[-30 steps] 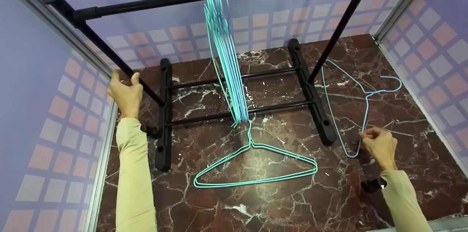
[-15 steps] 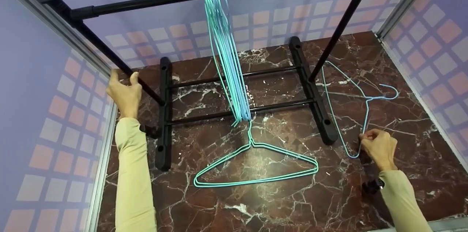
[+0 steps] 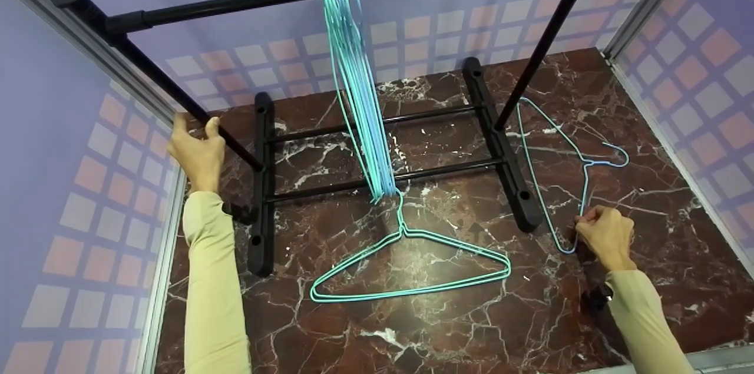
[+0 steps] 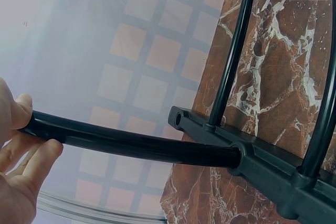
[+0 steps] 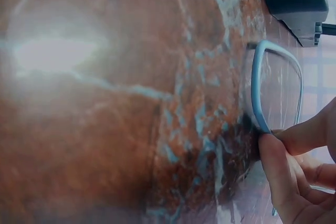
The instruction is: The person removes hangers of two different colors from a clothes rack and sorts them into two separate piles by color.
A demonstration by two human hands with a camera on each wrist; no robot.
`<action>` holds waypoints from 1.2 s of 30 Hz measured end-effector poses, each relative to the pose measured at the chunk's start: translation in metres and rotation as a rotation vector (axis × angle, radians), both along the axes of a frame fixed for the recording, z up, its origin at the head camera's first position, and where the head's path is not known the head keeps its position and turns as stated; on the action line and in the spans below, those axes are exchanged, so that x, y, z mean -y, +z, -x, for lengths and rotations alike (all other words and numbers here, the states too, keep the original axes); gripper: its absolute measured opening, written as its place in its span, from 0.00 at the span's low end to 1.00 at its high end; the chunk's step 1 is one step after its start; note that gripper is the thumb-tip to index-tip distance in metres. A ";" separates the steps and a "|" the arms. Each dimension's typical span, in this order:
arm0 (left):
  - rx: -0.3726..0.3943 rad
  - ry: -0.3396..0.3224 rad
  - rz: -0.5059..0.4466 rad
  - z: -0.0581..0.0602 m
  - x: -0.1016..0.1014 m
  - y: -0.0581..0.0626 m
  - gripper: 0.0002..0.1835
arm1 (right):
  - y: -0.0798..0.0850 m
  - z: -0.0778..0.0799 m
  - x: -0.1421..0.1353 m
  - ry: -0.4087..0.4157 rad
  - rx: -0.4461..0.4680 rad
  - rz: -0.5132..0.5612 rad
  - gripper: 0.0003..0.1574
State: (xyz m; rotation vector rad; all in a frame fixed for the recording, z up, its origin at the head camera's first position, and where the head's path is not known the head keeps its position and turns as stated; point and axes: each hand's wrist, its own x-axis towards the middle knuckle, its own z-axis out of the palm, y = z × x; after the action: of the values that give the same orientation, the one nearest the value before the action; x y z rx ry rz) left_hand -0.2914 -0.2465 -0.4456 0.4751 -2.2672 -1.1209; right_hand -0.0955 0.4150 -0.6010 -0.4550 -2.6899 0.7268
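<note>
Well, blue hanger [image 5: 256, 83] between right fingers [image 5: 278, 174]

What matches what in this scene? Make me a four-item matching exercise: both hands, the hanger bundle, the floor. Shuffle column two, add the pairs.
Column 1
1. left hand
2. right hand
3. hanger bundle
4. floor

Column 2
A. hooked over the black top bar
B. dark reddish-brown with pale veins
C. pinching a blue hanger
D. gripping a black upright

Pairs: 1-D, 2-C, 3-A, 4-B
</note>
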 end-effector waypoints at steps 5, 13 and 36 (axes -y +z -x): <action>-0.007 -0.002 -0.005 0.000 0.000 0.000 0.13 | 0.003 -0.003 0.004 -0.022 0.014 0.013 0.15; -0.013 -0.012 -0.025 -0.002 0.002 0.002 0.13 | 0.033 0.004 0.026 0.000 -0.110 0.010 0.11; -0.026 -0.029 0.008 -0.002 0.004 -0.001 0.13 | 0.160 0.078 0.172 0.301 -0.268 0.237 0.11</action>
State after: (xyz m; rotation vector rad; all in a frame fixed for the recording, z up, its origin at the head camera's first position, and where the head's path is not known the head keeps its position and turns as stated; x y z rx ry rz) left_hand -0.2894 -0.2506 -0.4468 0.4233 -2.2616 -1.1257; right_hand -0.1740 0.2435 -0.4408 0.0015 -2.4522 1.1112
